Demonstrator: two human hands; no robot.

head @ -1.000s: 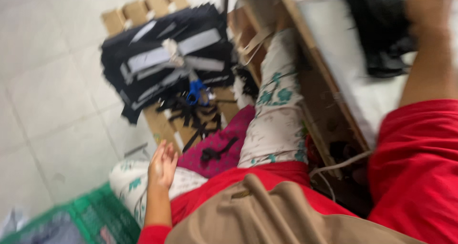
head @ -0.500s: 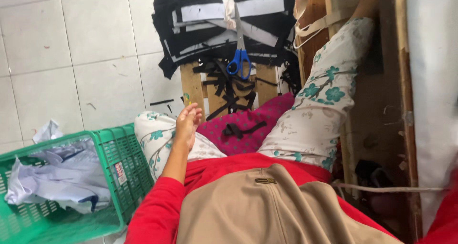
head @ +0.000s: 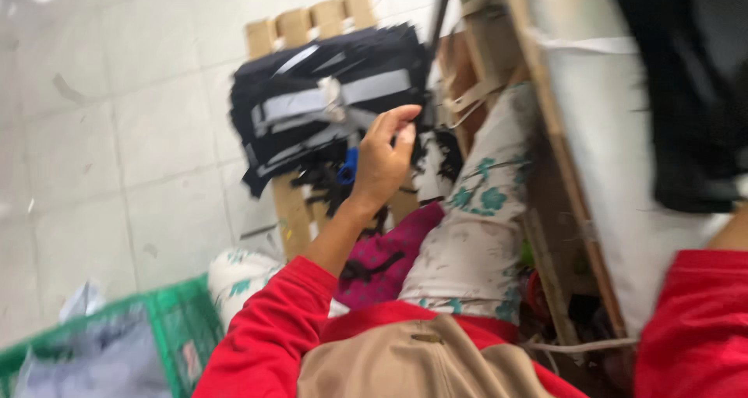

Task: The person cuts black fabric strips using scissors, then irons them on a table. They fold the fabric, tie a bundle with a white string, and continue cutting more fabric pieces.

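My left hand (head: 386,160) is lifted in front of me, fingers loosely curled and apart, with nothing in it. It hovers just over a pair of blue-handled scissors (head: 347,167) and the near edge of a stack of black fabric pieces with grey strips (head: 327,106). The stack lies on a wooden slatted bench (head: 290,211). Of my right arm, only the red sleeve (head: 693,328) and a bit of forearm show at the right edge. The right hand itself is out of the picture.
My leg in floral-print trousers (head: 475,234) stretches beside a wooden table frame (head: 557,172). A dark garment (head: 686,94) lies on the white table top. A magenta cloth (head: 382,258) sits on my lap, a green plastic basket (head: 167,328) stands at the lower left on the tiled floor (head: 117,149).
My left hand rose from resting near the magenta cloth up toward the scissors and the black fabric stack. The view swung right, so the basket slid to the corner.
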